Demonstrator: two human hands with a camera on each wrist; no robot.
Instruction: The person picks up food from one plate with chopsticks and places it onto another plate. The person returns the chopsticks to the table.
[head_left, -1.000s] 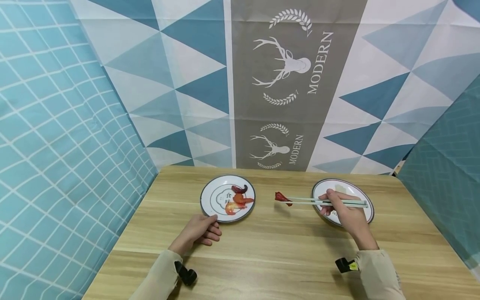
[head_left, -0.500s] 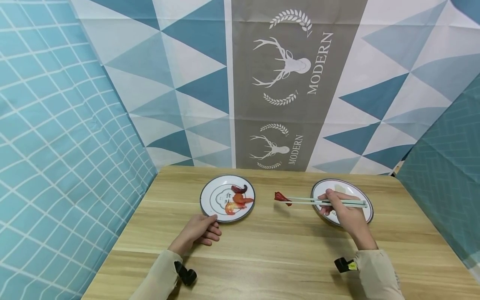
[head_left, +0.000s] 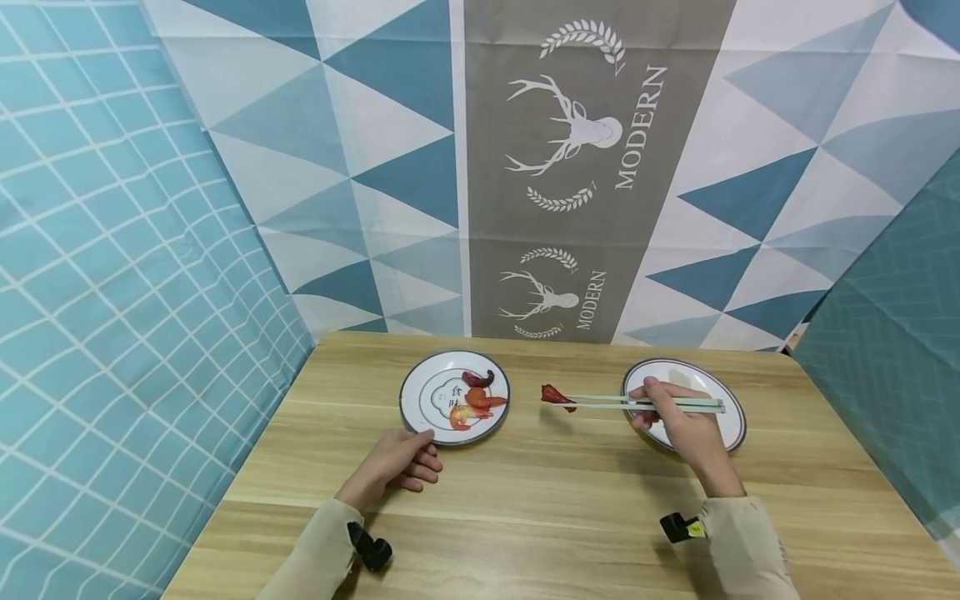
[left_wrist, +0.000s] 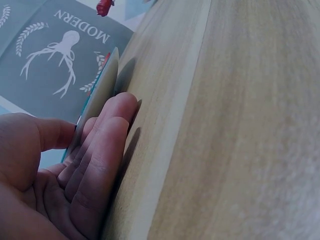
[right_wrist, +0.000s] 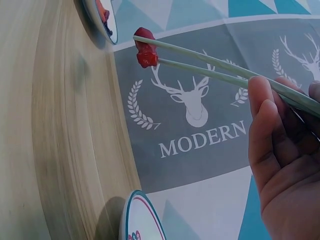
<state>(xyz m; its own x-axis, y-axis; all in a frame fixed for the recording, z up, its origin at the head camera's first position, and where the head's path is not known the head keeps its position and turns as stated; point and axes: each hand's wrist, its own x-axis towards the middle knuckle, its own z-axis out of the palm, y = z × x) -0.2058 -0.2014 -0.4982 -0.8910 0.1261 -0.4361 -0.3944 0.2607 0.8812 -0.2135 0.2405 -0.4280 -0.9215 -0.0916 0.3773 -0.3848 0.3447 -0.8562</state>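
Note:
My right hand (head_left: 686, 425) holds a pair of pale green chopsticks (head_left: 600, 401). Between their tips hangs a glossy dark red food piece, shaped like a small drumstick (head_left: 557, 396), raised above the table; it also shows in the right wrist view as a red lump (right_wrist: 146, 47). At the left, my left hand (head_left: 401, 460) pinches the near rim of a round white plate (head_left: 418, 387), thumb on top and fingers beneath. That plate carries a shrimp (head_left: 467, 414), an orange-red piece (head_left: 486, 397) and a dark curled piece (head_left: 478, 379).
Under my right hand stands an oval white plate (head_left: 732, 421) with a dark rim, partly hidden by the hand; a pale piece (head_left: 681, 381) shows on it. The wooden table (head_left: 525, 517) meets a patterned cloth (head_left: 540, 167) at the back.
My right hand has shifted slightly left with the chopsticks and the red piece, closer to the round plate. The left hand stays at the plate's rim.

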